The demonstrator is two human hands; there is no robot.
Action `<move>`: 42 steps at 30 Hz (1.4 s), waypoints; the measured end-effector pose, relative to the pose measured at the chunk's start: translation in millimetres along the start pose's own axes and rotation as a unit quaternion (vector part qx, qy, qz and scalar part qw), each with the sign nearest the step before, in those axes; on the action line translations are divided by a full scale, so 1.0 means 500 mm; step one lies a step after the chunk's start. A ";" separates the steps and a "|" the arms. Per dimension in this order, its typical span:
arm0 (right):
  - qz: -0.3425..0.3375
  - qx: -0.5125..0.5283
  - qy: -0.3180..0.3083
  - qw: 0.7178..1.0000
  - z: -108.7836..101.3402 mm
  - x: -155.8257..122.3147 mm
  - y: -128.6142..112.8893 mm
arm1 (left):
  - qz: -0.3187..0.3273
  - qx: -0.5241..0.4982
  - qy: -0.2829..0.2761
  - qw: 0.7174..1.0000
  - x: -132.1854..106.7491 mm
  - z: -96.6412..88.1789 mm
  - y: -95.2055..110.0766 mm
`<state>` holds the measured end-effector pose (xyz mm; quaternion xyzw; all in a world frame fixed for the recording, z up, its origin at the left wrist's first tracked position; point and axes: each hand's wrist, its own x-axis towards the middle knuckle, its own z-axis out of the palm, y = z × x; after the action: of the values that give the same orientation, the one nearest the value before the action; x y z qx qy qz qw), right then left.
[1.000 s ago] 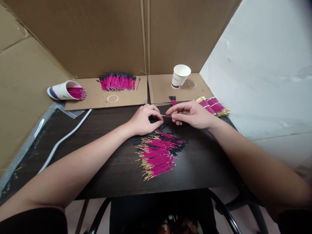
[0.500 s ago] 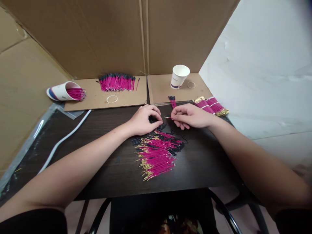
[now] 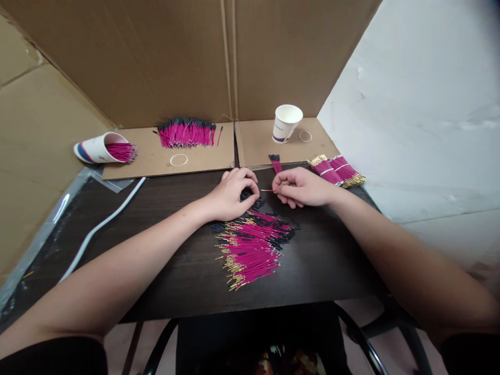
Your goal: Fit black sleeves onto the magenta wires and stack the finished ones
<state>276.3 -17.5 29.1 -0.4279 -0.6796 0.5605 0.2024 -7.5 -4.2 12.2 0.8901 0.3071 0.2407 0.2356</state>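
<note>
Between the thumb and fingers of my right hand [image 3: 299, 187] is a short pink wire [image 3: 268, 190], its gold tip pointing left toward my other hand. My left hand [image 3: 236, 195] curls over a heap of small black sleeves [image 3: 255, 202], thumb and index finger together; whatever they pinch is hidden. Just below both hands lies a spread pile of pink wires [image 3: 252, 252], gold tips to the left and silvery ends to the right, with black sleeves scattered among them. Behind my right hand, several pink wires with black ends [image 3: 275, 163] lie side by side.
Banded bundles of pink wires [image 3: 339, 170] lie at the right. An upright paper cup [image 3: 287, 125] stands on cardboard [image 3: 253, 148] beside a rubber band [image 3: 305, 136]. At the left are a row of black-capped wires [image 3: 187, 133], another band [image 3: 178, 160], a tipped cup [image 3: 94, 150] and a white cable [image 3: 101, 224].
My right hand has shifted slightly left with the wire, whose gold tip now sits a little lower. My left hand stays over the black sleeves with barely any movement.
</note>
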 end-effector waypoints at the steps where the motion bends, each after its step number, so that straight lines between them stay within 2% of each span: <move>1: -0.001 -0.002 0.002 1.000 0.000 0.000 0.001 | 0.001 0.000 0.002 1.000 0.001 0.000 0.000; 6: -0.004 -0.006 0.010 1.000 0.003 0.004 0.003 | -0.007 -0.046 0.034 0.998 0.005 -0.001 -0.001; 11: 0.006 -0.003 0.046 0.999 0.011 0.007 0.005 | -0.061 -0.153 0.082 0.983 0.008 0.002 -0.005; 15: -0.026 0.005 0.066 0.997 0.016 0.008 0.008 | -0.105 -0.197 0.103 0.969 0.012 0.007 -0.011; 42: -0.040 -0.018 0.089 0.995 0.021 0.012 0.015 | -0.105 -0.163 0.094 0.976 0.013 0.001 -0.006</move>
<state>267.8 -19.0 17.9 -0.4521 -0.6854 0.4996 0.2762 -4.0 1.9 11.7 0.7757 0.3765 0.3437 0.3721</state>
